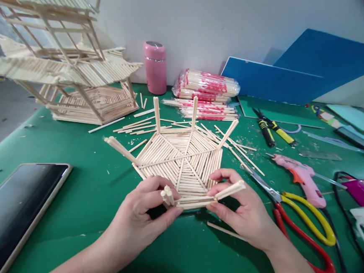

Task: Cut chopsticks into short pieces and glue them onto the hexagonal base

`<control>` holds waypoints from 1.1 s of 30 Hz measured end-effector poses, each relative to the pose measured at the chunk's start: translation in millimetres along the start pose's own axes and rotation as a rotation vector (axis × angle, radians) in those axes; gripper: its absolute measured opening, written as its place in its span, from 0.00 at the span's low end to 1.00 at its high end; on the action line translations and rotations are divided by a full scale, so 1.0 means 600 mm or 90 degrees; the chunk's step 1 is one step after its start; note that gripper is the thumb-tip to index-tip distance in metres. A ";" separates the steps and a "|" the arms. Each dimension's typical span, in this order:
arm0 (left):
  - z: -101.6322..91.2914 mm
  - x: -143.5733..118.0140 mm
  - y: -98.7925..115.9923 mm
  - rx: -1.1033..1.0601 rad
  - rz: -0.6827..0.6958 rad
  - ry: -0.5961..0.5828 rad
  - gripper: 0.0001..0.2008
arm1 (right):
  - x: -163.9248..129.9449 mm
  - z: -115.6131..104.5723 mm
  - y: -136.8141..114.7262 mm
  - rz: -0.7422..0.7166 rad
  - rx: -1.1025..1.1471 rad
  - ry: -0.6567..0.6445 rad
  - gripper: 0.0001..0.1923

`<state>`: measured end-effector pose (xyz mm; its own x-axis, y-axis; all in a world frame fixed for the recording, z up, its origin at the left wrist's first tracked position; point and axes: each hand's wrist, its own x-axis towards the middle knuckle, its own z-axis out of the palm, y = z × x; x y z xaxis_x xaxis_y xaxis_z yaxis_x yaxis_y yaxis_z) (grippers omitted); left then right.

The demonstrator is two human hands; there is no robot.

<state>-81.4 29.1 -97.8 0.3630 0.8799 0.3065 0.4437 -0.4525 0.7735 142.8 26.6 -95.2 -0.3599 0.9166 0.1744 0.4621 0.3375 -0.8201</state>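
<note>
A six-sided base of wooden sticks (168, 154) lies before me on the green table, with stick posts rising from its corners. Its near side is pinched by both hands. My left hand (151, 207) closes around the near-left corner, thumb and fingers at the foot of a post (167, 195). At the near-right corner, my right hand (239, 208) grips the edge sticks (195, 201) beside another post (230, 190), which leans outward. The underside of the near edge is partly hidden by my fingers.
Loose sticks (138, 126) lie behind the base. Right of it are scissors (279, 197), a pink glue gun (303, 175) and pliers (272, 129). A phone (18, 212) lies left. Behind stand a stick pavilion (93, 104), pink flask (155, 69) and wrapped chopstick bundles (205, 85).
</note>
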 end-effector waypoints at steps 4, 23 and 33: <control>0.001 0.001 0.000 -0.009 -0.012 -0.002 0.03 | 0.000 0.001 0.001 0.002 0.006 -0.003 0.06; -0.002 0.002 0.002 -0.019 -0.028 -0.004 0.04 | 0.002 0.001 -0.002 0.000 0.017 -0.003 0.05; -0.001 0.002 0.004 -0.018 -0.031 -0.006 0.04 | 0.002 0.001 -0.005 0.000 0.005 -0.006 0.05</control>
<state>-80.7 29.0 -95.3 0.3499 0.8990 0.2632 0.4373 -0.4052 0.8028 140.5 26.6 -92.9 -0.3678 0.9145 0.1684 0.4562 0.3352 -0.8243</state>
